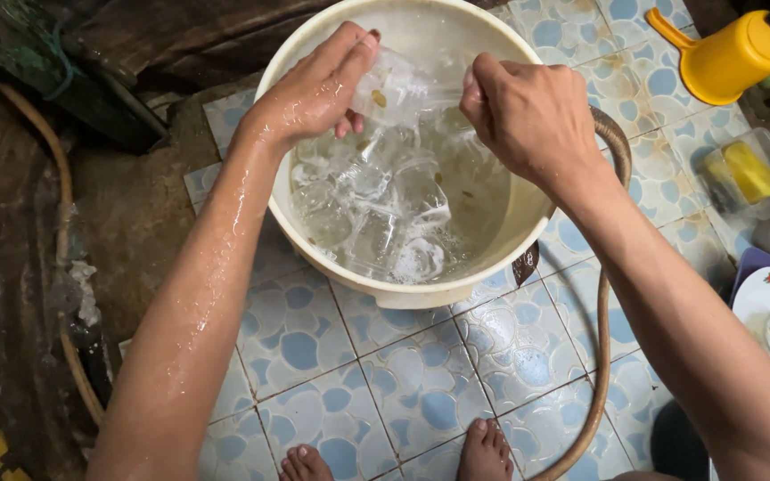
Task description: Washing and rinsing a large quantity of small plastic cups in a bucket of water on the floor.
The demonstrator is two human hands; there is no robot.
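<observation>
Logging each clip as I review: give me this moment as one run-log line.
left hand: grips clear glass | right hand: pinches glass rim | below: cream basin of water, more glasses | floor: blue tiles, hose

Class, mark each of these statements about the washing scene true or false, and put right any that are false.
1. Both hands hold a clear plastic cup above the water. True.
2. The round cream plastic basin stands on a wooden table. False: it stands on the blue-patterned tiled floor.
3. The left hand is wet. True.
4. A brown hose runs past the basin. True.
5. The yellow plastic jug floats in the basin. False: it sits on the floor, away from it.
6. The right hand hangs empty. False: its grip is on the cup.
</observation>
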